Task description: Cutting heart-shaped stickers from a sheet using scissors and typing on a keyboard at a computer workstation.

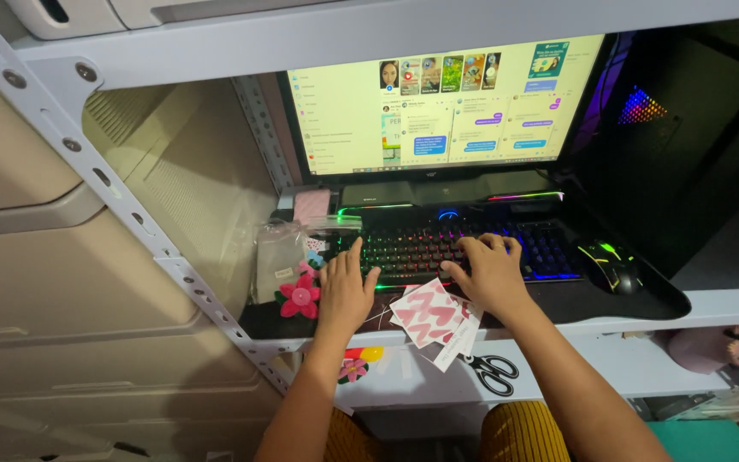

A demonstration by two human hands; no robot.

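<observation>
My left hand (345, 287) rests flat on the left end of a black keyboard (464, 242) with rainbow backlit keys, fingers spread. Over the middle keys lies my right hand (491, 269), fingers curled down onto them. Neither hand holds anything. Between my wrists, at the shelf's front edge, sits a white card with pink hearts (429, 312). A lit monitor (446, 98) showing chat windows stands behind the keyboard.
A black mouse with green light (614, 265) sits right of the keyboard. A pink felt flower (299, 297) and small plastic bags (282, 257) lie at left. Black scissors (494, 373) rest on the lower shelf. A dark computer tower (677, 128) stands at right.
</observation>
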